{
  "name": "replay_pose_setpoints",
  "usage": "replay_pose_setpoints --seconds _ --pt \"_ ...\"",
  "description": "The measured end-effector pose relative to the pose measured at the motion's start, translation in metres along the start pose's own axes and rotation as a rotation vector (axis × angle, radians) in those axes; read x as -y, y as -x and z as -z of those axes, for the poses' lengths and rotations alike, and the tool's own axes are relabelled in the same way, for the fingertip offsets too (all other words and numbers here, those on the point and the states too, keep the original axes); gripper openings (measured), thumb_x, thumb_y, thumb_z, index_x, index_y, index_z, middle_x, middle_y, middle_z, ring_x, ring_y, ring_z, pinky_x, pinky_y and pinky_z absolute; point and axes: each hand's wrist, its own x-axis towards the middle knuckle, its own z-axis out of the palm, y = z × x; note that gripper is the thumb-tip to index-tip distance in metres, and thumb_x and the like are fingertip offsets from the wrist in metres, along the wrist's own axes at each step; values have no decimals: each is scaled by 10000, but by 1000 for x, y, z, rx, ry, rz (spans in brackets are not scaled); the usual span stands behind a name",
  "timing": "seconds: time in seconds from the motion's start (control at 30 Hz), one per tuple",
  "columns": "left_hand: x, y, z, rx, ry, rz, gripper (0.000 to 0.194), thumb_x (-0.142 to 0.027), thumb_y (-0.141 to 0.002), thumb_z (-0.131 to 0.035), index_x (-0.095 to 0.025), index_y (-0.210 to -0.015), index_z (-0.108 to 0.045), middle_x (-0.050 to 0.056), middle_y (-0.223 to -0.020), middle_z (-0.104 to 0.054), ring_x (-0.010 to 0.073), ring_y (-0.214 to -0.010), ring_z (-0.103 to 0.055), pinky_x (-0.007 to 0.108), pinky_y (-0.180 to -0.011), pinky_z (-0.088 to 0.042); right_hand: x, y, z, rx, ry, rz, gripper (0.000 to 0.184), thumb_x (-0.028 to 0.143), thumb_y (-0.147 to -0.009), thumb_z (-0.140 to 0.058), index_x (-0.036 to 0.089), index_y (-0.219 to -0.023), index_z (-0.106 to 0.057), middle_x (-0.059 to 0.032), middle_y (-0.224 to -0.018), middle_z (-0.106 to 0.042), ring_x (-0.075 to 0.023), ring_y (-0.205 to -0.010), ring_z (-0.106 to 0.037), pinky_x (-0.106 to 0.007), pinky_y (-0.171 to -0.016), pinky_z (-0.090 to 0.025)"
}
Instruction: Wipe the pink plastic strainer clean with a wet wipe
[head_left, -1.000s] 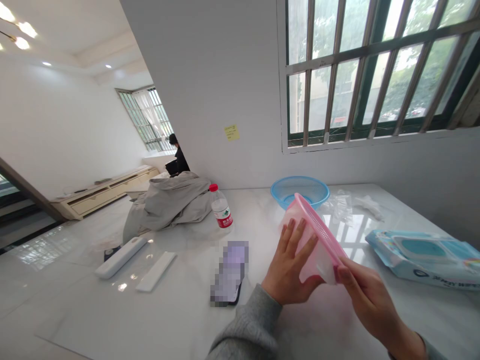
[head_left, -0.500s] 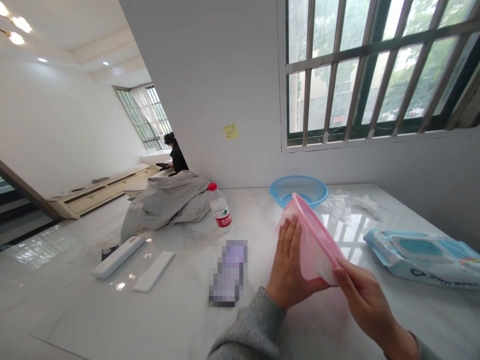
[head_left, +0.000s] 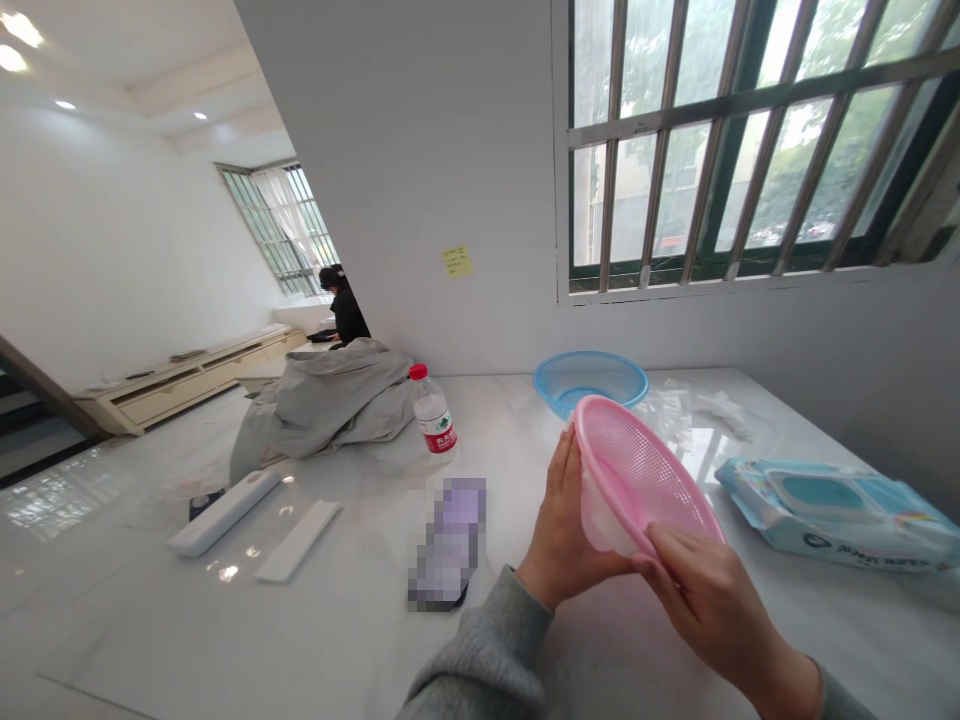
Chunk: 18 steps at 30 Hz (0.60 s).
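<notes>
A pink mesh basket [head_left: 637, 470] is held tilted above the white table [head_left: 300, 620], its open side facing up and right. My left hand [head_left: 559, 525] cups its outer wall from the left, fingers together and pointing up. My right hand [head_left: 709, 595] grips the near rim, thumb on the inside of the mesh. A blue basket [head_left: 590, 379] stands on the table just behind.
A wet-wipes pack [head_left: 832, 512] lies to the right, a blurred phone [head_left: 448, 540] to the left. Further left are a water bottle [head_left: 433, 412], a grey garment [head_left: 322, 405], and two white bars [head_left: 225, 510]. Crumpled clear plastic [head_left: 690, 410] lies by the window wall. A person [head_left: 341, 305] sits far back.
The pink basket has turned from edge-on so its mesh inside now faces me. My left fingers have closed together on its wall, and my right hand has moved onto the rim.
</notes>
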Motion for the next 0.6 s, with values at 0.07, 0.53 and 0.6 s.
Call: replay_pose_setpoints --seconds 0.07,0.53,0.6 --pt "1 -2 1 -16 92 35 1515 -633 -529 -1011 -254 -1706 -135 225 -1752 -236 477 -1619 -233 689 -1309 -242 -1 0 2 36 50 53 341 342 -1106 -532 237 -782 -522 10 -650 -542 -165 -545 -545 -315 -554 -358" --pt "22 -6 29 21 657 376 1221 -452 -524 -1053 -251 -1575 -465 138 -1513 -593 423 -1427 -533 621 -1242 -379 -2 -3 11 180 -13 190 330 322 -1106 -522 234 -790 -554 -4 -646 -580 -174 -557 -563 -320 -559 -373" --pt "24 -5 27 -16 700 457 1121 -510 -559 -1024 -233 -1527 -531 139 -1472 -640 430 -1390 -567 627 -1220 -404 0 -4 13 163 -63 184 329 326 -1101 -528 235 -789 -583 -5 -636 -574 -175 -550 -560 -315 -549 -385"
